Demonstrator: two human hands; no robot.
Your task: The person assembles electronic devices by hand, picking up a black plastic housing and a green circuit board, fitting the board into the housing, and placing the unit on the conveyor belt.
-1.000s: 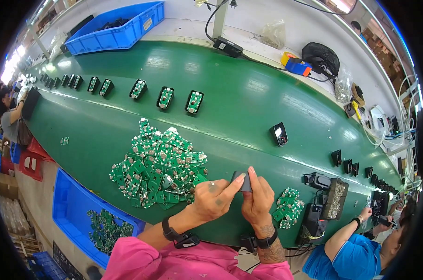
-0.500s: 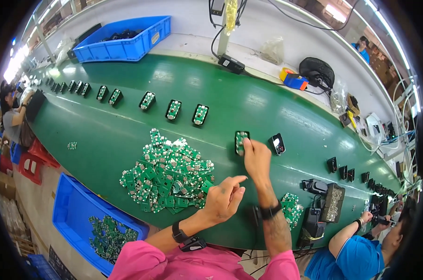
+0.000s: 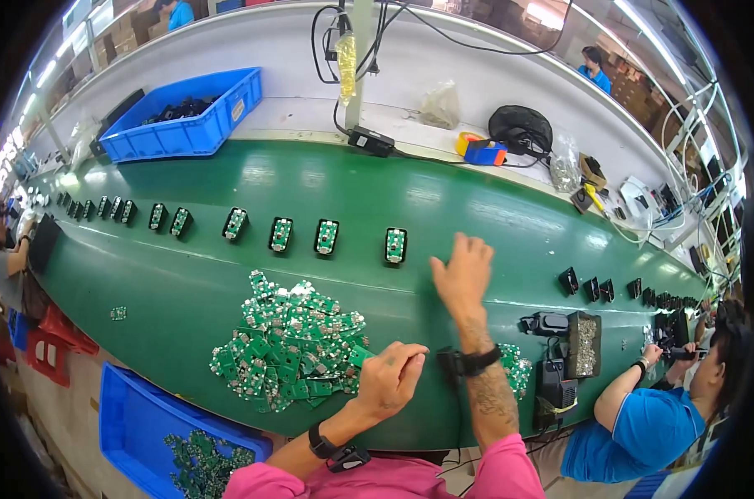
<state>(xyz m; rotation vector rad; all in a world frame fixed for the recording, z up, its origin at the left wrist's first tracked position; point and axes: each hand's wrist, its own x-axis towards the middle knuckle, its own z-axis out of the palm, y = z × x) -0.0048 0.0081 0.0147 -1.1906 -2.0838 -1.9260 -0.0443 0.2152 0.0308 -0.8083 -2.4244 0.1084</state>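
Note:
My left hand [image 3: 391, 378] is closed, thumb against the bent index finger, beside a heap of green circuit boards [image 3: 290, 345]. A small green circuit board [image 3: 360, 356] sticks out from the heap side of this hand and appears held in it. My right hand [image 3: 464, 279] is palm down over the table, slightly blurred, fingers stretched and thumb apart. It covers the spot where a black housing lay, so I cannot see that housing. To its left, a black housing with a green board inside [image 3: 395, 246] stands at the right end of a row of similar filled housings [image 3: 326, 238].
A blue bin with boards [image 3: 144, 424] stands below the table's front edge; another blue bin [image 3: 186, 125] sits at the back. Right are a smaller board pile [image 3: 514, 372], a tray of small metal parts [image 3: 585, 345] and black housings [image 3: 591, 289]. A co-worker [image 3: 643, 416] sits nearby.
My right hand has let go of the filled housing, now standing at the row's end, and moved right over the other housing's spot. The view has shifted; my left hand stays by the heap.

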